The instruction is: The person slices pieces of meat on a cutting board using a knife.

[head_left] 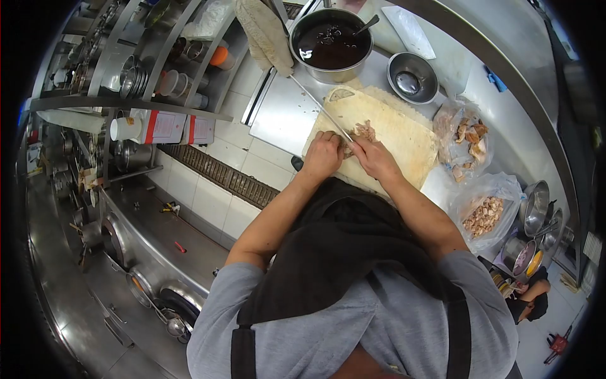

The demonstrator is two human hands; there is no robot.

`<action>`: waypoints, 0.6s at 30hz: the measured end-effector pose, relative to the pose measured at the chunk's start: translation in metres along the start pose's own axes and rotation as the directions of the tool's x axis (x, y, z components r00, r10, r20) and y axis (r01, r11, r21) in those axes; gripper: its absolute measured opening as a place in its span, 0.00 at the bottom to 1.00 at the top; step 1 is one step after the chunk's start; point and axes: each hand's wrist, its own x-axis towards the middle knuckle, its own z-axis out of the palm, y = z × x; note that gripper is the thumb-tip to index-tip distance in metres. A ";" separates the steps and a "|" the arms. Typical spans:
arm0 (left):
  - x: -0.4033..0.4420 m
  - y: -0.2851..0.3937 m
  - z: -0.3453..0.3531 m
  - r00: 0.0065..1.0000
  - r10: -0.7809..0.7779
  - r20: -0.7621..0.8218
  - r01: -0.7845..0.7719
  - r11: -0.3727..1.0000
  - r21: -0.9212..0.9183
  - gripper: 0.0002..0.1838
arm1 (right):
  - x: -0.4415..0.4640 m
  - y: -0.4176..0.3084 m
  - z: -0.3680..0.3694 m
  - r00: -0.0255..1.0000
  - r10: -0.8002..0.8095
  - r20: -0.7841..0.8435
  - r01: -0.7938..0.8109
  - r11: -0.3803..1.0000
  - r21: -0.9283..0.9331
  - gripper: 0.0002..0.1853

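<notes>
My right hand [376, 159] is closed round the near end of a long knife [320, 108], whose blade points up and left over the cutting board [413, 136]. My left hand [324, 153] lies close beside it at the board's left part, its fingers curled and pressed on pieces of meat that they mostly hide. Chopped meat [365, 131] sits on the board just beyond the blade. Right of the board, one clear plastic bag [446, 120] holds larger browned pieces, and a nearer bag [505, 218] holds small diced pieces.
Beyond the board stand a large pot [341, 77] of dark liquid with a ladle and a metal bowl [413, 77]. A cloth [265, 35] hangs at the counter's left edge. Metal bowls [536, 201] are at the right, near another person [535, 297]. Shelves [69, 103] stand left.
</notes>
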 end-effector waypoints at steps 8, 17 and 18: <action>-0.005 -0.008 0.000 0.998 -0.058 0.026 0.057 0.998 0.005 0.07 | -0.030 -0.061 -0.079 0.713 0.519 0.471 -0.596 0.802 0.018 0.16; -0.002 -0.006 -0.001 0.998 -0.006 0.062 0.002 0.998 0.062 0.05 | 0.008 -0.025 -0.008 0.886 0.363 0.288 -0.402 0.912 0.085 0.18; -0.004 -0.005 -0.005 0.999 -0.009 0.040 0.008 1.000 0.011 0.05 | 0.011 -0.027 -0.008 0.870 0.396 0.295 -0.439 0.893 0.096 0.18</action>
